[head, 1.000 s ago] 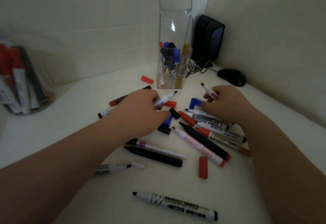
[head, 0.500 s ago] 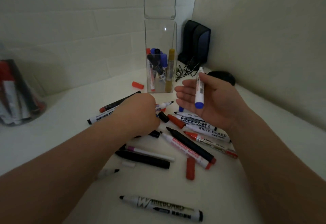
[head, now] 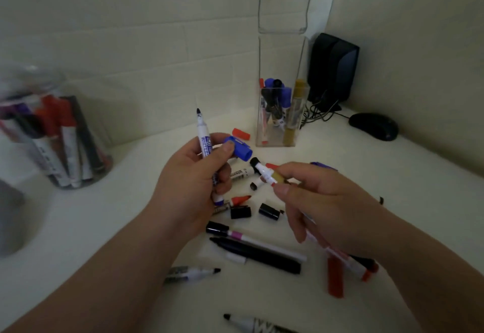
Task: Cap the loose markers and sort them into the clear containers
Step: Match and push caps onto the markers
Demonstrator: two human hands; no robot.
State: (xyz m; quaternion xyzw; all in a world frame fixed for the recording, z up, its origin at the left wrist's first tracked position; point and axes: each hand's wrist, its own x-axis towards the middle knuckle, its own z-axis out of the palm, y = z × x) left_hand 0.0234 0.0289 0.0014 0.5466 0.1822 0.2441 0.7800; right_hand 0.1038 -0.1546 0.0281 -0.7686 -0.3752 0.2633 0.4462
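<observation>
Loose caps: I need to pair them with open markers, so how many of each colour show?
Red caps: 2
Black caps: 2
White cap: 1
Blue cap, in the left hand: 1
Total: 6
A bluish piece behind the right hand is too hidden to count.

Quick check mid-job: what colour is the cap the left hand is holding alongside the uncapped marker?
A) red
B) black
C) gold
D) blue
D: the left hand grips the uncapped marker with its tip up, and its thumb presses a blue cap against the fingers.
</observation>
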